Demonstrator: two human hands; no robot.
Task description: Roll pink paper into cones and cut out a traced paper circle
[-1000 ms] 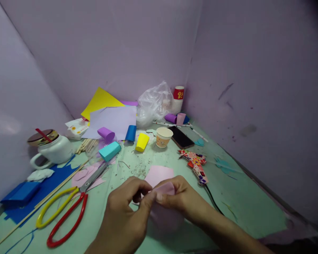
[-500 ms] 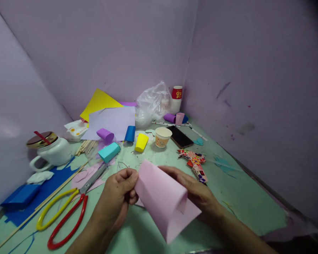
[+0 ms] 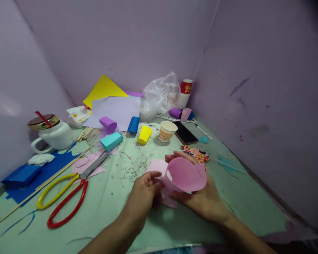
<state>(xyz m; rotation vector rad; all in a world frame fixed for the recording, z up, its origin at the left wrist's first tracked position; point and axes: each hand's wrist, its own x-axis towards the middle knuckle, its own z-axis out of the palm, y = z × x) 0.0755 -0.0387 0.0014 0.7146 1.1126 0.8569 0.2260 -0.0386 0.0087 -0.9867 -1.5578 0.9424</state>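
Note:
A rolled sheet of pink paper (image 3: 187, 174) forms a wide, cup-like tube, its round opening facing me. My right hand (image 3: 201, 201) is wrapped round it from the right, thumb below and fingers behind the far side. My left hand (image 3: 145, 190) pinches the paper's left edge with its fingers. Another flat pink piece (image 3: 157, 165) shows behind and below the roll; whether it is part of the same sheet I cannot tell. Just beyond the roll stands a paper cup (image 3: 167, 132) with an orange band. Scissors (image 3: 82, 176) with one yellow and one red handle lie open on the left.
Small paper tubes in yellow (image 3: 144, 134), turquoise (image 3: 111, 141), blue (image 3: 133, 125) and purple (image 3: 108, 124) lie ahead. A phone (image 3: 185, 132) and a patterned glue gun (image 3: 195, 153) are at the right. A white mug (image 3: 55, 137) stands left, and a plastic bag (image 3: 159, 97) at the back.
The pink paper has turned from slanting downward to showing its round opening toward me, and shifted right. My left hand has moved right and lower along its edge. The camera view has shifted slightly.

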